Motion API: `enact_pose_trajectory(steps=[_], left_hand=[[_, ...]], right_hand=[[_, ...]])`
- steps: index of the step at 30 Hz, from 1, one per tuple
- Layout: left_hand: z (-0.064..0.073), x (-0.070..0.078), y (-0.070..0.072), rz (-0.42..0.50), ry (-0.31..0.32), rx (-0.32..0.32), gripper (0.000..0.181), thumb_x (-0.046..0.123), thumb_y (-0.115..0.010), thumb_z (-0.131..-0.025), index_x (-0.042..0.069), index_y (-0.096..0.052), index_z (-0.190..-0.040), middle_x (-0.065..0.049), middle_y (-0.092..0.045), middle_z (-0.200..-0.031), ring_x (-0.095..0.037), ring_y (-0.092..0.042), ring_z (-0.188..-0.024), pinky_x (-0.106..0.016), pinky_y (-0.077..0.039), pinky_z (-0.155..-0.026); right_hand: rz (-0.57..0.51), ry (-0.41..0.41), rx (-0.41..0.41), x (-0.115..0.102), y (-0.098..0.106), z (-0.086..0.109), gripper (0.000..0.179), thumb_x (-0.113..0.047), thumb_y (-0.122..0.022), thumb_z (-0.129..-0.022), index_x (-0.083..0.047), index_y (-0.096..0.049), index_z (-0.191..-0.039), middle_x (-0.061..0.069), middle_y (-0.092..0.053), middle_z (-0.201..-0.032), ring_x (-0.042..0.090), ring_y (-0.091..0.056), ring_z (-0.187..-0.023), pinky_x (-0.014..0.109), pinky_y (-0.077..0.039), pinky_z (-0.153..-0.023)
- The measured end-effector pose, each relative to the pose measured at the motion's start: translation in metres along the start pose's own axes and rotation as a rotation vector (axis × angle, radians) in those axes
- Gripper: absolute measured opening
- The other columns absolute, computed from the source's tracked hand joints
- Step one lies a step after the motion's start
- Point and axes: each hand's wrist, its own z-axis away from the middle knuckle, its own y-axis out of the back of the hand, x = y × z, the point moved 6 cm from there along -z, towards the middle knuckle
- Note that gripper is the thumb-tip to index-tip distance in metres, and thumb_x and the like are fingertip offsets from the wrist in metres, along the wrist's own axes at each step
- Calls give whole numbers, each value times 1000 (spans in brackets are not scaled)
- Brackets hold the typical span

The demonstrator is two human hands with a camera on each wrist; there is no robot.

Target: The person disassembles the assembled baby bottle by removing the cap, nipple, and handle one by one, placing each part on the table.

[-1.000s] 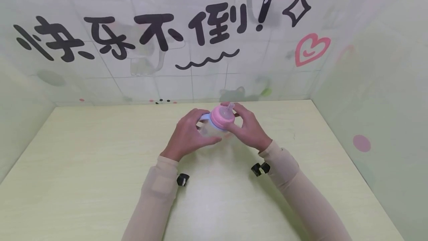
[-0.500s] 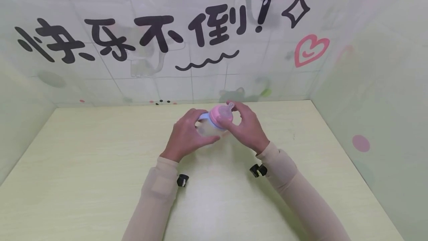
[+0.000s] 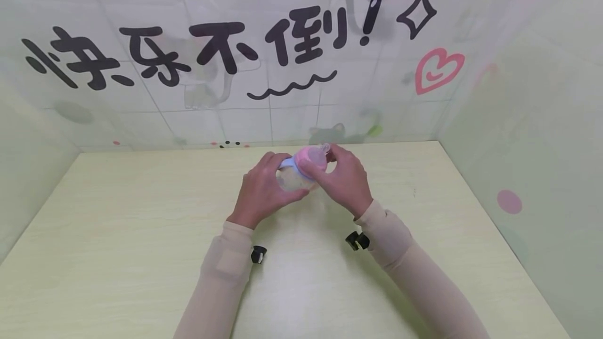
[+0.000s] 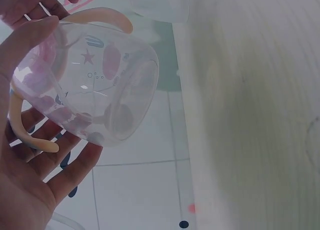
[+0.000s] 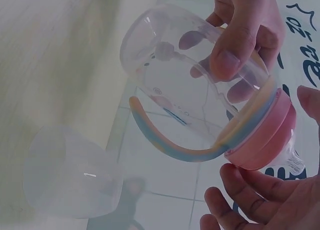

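A clear baby bottle (image 3: 293,178) with a pink screw collar (image 3: 314,158), a clear nipple (image 5: 294,161) and two curved handles is held tilted above the table. My left hand (image 3: 261,188) grips the bottle body, its thumb on the near side and fingers around the far side. At the collar, my right hand (image 3: 348,181) has its thumb across the pink ring and curled fingers on the far side near the nipple. The right wrist view shows a fingertip at the collar's edge. A blue-to-yellow handle (image 5: 175,149) curves away from the bottle.
A translucent cup-shaped cover (image 5: 75,175) stands on the light wooden table (image 3: 118,255), near its back edge. Behind the table rises a white tiled wall (image 3: 245,124) with dark lettering. Further walls close off the left and right sides.
My right hand shifts slightly left and turns about the collar, its thumb moving further across the pink ring. The bottle drifts a little left; my left hand keeps its grip.
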Motion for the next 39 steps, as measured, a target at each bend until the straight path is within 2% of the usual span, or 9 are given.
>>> enact_pose_trajectory(steps=[5, 13, 17, 22, 32, 39], left_hand=[[0, 1, 0, 3, -13, 6, 70, 44, -89, -66, 9, -62, -121, -5, -61, -108, -21, -60, -88, -41, -55, -67], [0, 0, -1, 24, -19, -7, 71, 44, -90, -66, 9, -62, -121, -4, -61, -109, -20, -59, -90, -40, -55, -71], [0, -2, -2, 43, -11, -17, 72, 43, -90, -66, 9, -62, -122, -3, -61, -110, -20, -58, -91, -39, -55, -73], [0, -3, -1, 75, -11, -32, 72, 42, -90, -66, 9, -61, -123, -2, -60, -110, -19, -58, -92, -38, -55, -75], [0, -3, -2, 136, -16, -63, 73, 40, -91, -66, 11, -60, -126, 0, -60, -112, -18, -58, -95, -37, -56, -79], [-1, -4, -4, 237, -20, -103, 72, 34, -92, -66, 11, -60, -126, 3, -60, -114, -14, -59, -101, -30, -57, -82]], right_hand=[[2, -5, 14, 1, 1, 2, 52, -61, -71, -81, -13, -68, -102, -2, -67, -92, 19, -60, -84, 36, -47, -67], [-99, 36, 3, 1, 1, 2, 43, -48, -77, -81, -12, -67, -103, 1, -65, -91, 24, -60, -87, 36, -46, -68], [-142, 64, -30, 2, 0, 1, 42, -43, -78, -82, -13, -68, -110, -1, -64, -96, 19, -57, -90, 36, -46, -70], [-151, 123, -60, 1, 2, 0, 40, -36, -79, -82, -15, -68, -114, -3, -65, -103, 15, -54, -98, 41, -44, -80], [-140, 222, -92, -2, 6, 0, 43, -25, -79, -82, -10, -66, -120, 2, -65, -116, 18, -55, -107, 42, -44, -88], [-156, 283, -141, -5, 7, 0, 46, -18, -79, -82, -6, -64, -124, 7, -64, -125, 21, -56, -114, 42, -46, -89]])
